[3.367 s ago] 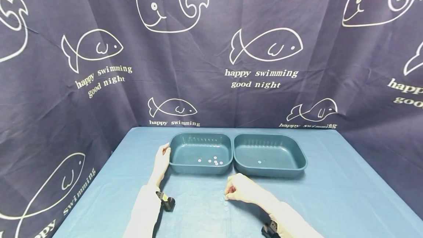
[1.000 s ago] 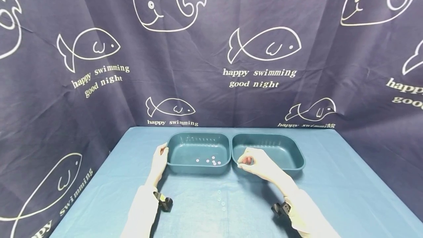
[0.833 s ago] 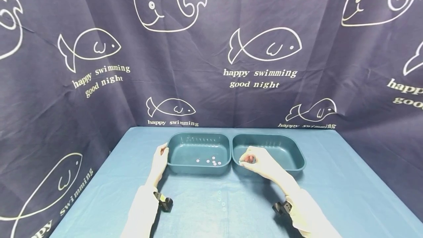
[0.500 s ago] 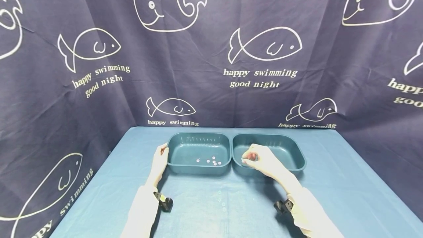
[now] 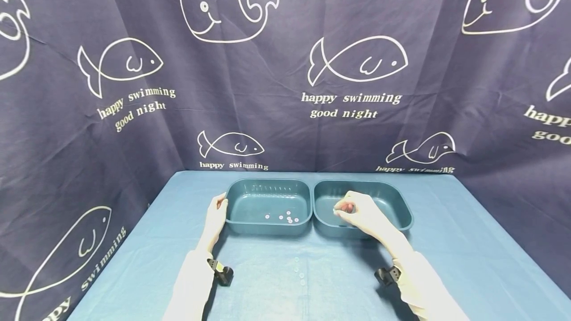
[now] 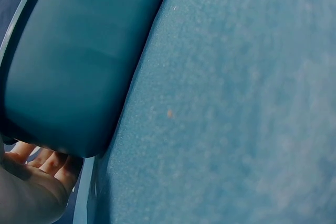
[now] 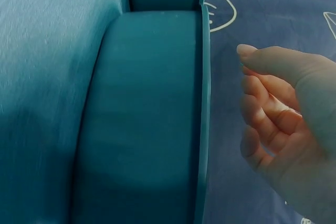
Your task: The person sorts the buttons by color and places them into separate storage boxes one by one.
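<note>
Two teal rectangular trays stand side by side on the table. At the outer left end of the left tray [image 5: 267, 229], my left hand [image 5: 217, 214] rests its loosely bent fingers [image 6: 50, 163] against the wall. Several small pinkish round buttons [image 5: 288, 218] lie on that tray's floor. Above the right tray [image 5: 392, 212], my right hand [image 5: 363, 212] pinches a tiny pale button [image 5: 336, 211] between thumb and index finger. In the right wrist view the thumb [image 7: 268, 59] covers it, and the other fingers curl inward. Several pale, near-transparent buttons [image 5: 302, 275] lie on the table before the trays.
A light blue cloth [image 5: 258, 291] covers the table. Behind and at both sides hangs a dark purple-blue curtain [image 5: 285, 73] with white whale and fish drawings. Each wrist wears a black camera, one on the left wrist [image 5: 224, 275] and one on the right [image 5: 385, 276].
My right hand has picked up a pale button from the table, carried it to the right tray and moved further right and back over it. The left hand has kept its place.
</note>
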`<state>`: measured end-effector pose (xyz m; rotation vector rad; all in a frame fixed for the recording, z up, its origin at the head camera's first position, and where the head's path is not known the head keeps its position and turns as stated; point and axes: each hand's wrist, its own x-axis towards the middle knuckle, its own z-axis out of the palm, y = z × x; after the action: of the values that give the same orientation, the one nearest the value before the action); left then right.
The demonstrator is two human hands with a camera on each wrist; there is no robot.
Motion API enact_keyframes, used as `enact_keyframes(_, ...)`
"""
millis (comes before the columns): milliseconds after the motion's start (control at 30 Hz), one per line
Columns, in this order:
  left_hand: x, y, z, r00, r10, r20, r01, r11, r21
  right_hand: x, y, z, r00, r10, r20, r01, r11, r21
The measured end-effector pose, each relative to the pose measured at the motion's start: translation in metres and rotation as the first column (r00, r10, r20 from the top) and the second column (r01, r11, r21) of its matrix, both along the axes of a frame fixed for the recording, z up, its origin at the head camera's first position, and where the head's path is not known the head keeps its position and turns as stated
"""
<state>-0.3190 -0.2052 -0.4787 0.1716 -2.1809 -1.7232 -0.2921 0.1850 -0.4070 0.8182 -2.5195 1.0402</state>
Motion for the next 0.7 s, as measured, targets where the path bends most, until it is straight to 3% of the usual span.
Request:
enact_keyframes(367,0.002,0.001,0.0,1.0,0.002,-0.002,-0.002,1.0,0.005,-0.005,0.013,0.0,0.998,-0.066,-0.01,0.066,0.998,0.011)
enact_keyframes(700,0.001,0.0,0.001,1.0,0.001,-0.003,-0.001,1.0,0.0,-0.011,0.024,-0.003,0.995,-0.078,-0.059,0.079,0.996,0.026)
